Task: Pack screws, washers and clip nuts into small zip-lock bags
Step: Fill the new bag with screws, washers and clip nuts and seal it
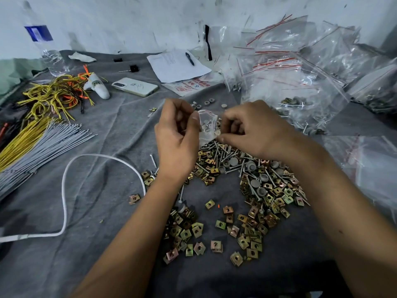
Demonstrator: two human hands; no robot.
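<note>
Both hands meet above the middle of the tabletop [103, 211], which is covered by a grey cloth. The left hand [177, 134] has its grip curled, thumb and fingers pinching the left side of a small zip-lock bag [207, 123]. The right hand [255, 130] pinches the bag's right side, fingers curled round it. The bag is held clear of the cloth and already contains grey-capped screws.

Directly beneath the hands lies a heap of screws [227, 153] mixed with grey washers [234, 162]. Brass-coloured clip nuts [253, 214] spread from that heap toward the near edge, some scattered singly.

The far right corner is crowded with a pile of filled zip-lock bags [300, 67], reaching to the right edge. Along the left edge lie grey cable ties [43, 145] and yellow ties [49, 97]. A white cable [64, 190] loops across the left half of the cloth. Toward the far edge sit a phone [135, 87], a paper sheet [178, 65] with a pen [190, 59] on it, and a water bottle [46, 44] at the far left corner.

Bare cloth shows between the white cable and the clip nuts, and along the near edge under the forearms.
</note>
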